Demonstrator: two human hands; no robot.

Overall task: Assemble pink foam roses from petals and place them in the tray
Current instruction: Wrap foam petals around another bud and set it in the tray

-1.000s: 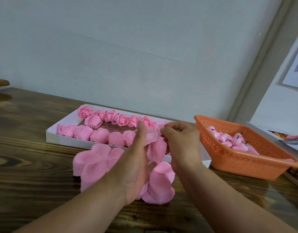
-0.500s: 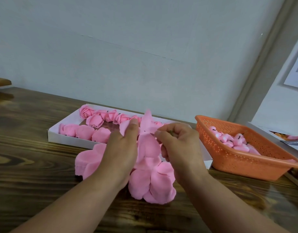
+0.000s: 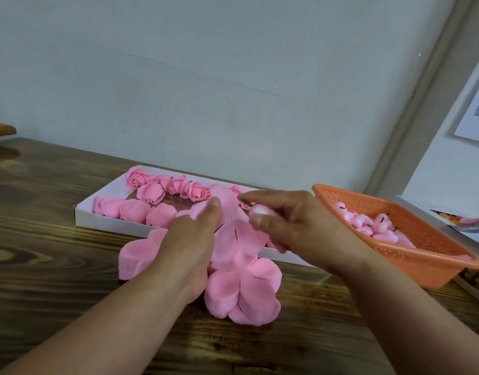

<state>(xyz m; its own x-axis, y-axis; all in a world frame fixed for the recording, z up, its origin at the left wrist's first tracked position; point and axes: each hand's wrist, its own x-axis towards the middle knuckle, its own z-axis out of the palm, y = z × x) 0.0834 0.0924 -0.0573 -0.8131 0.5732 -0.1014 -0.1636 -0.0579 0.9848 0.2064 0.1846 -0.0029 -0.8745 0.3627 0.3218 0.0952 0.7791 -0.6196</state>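
Holding a small pink bud core [image 3: 260, 211] between thumb and forefinger, the right hand [image 3: 295, 228] hovered just above the petal sheet [image 3: 238, 239] the left hand [image 3: 191, 239] had lifted off the stack [image 3: 241, 290] on the bench [image 3: 43, 266]. Left grip was pinched on that sheet's upper edge, thumb on top. White tray [image 3: 108, 221] sat just behind, finished roses [image 3: 176, 185] along its far side, more wrapped ones in the near row. Orange basket [image 3: 422, 255] of spare cores was to the right. My read: centre the core on the sheet's middle slit before wrapping, keep the sheet taut, wrap petals evenly so none crease. Foam looked soft, so light pressure.
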